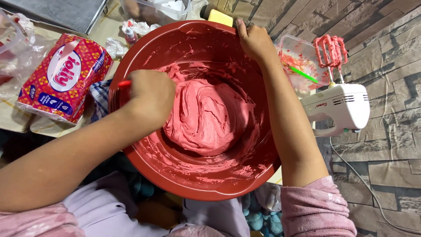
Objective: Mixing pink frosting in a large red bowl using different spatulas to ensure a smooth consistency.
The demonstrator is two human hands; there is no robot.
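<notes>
Pink batter sits heaped in the middle of the big red bowl, thick and glossy, folded into soft ridges that hold their shape. Smears of it coat the bowl's inner walls right up near the rim, thinner there, streaky, with the red plastic showing through.

The left hand is down inside the bowl at the batter's left edge, fist closed around a tool with a red handle; only that stub of handle pokes out behind the knuckles, and the working end is buried, so I cannot tell what it is. That grip is pressed tight, wrist angled down, which looks like the hold you would want for pushing through something this stiff.

The right hand is at the far rim, fingers hooked over the edge, thumb inside — a pinch on the bowl's lip. It looks like a brace, so the bowl does not spin or slide while the other hand works.

The bowl rests low, close against the person's lap, with blue cloth bunched under its near edge.

Outward now: to the right lies a white hand mixer on its side, beaters caked pink and propped over a clear tub holding a green stick, seemingly so drips land there. To the left, a red patterned tissue pack lies just beside the bowl, with crumpled tissues beyond it.
</notes>
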